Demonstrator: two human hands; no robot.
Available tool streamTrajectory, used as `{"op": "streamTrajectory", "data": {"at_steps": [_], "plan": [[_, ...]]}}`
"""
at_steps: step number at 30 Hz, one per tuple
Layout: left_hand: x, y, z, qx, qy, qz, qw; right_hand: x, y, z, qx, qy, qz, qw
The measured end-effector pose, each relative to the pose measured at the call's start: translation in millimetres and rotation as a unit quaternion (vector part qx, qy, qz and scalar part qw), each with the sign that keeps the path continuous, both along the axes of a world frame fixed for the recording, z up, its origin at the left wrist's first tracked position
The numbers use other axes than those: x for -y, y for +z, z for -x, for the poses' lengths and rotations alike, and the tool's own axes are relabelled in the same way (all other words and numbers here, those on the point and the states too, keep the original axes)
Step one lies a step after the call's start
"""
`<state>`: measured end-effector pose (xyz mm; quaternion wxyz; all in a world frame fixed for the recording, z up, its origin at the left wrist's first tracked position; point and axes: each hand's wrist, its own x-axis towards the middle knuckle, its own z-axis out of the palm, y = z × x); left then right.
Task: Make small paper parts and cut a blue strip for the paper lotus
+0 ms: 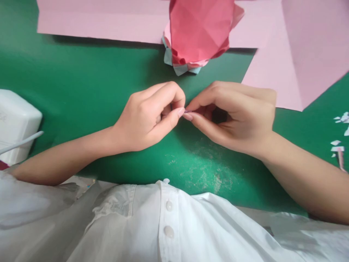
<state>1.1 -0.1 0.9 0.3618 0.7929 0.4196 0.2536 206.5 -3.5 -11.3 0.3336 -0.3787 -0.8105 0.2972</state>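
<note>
My left hand (152, 114) and my right hand (231, 114) meet fingertip to fingertip above the green table. Between the pinched thumbs and forefingers shows a thin, dark purplish sliver (187, 111), mostly hidden; its kind is too small to make out. Both hands are closed in a pinch. Just beyond them stands a folded paper flower (203, 31), red on top, with pink and pale blue petal tips at its lower edge. Neither hand touches the flower.
Pink paper sheets (103, 20) lie along the far side, with a creased pink sheet (313, 47) at right. A white plastic box (19, 123) and a grey cable (24, 141) are at left. White paper scraps (338, 148) lie at the right edge.
</note>
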Motion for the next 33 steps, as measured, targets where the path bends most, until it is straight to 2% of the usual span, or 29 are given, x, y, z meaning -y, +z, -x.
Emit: {"op": "streamTrajectory", "data": {"at_steps": [7, 13, 23, 33], "plan": [[0, 2.9, 0, 0.033, 0.012, 0.051, 0.998, -1, 5.5, -1, -0.014, -0.007, 0.037, 0.999], [-1, 0.5, 1, 0.058, 0.001, 0.047, 0.997, 0, 7.9, -3, -0.043, -0.018, 0.076, 0.996], [-1, 3.6, 0, 0.075, 0.022, 0.099, 0.992, -2, 7.1, -1, -0.074, -0.008, 0.076, 0.994], [-1, 3.9, 0, 0.061, 0.016, 0.088, 0.994, -2, 10.8, -1, -0.030, 0.017, 0.046, 0.998]]}}
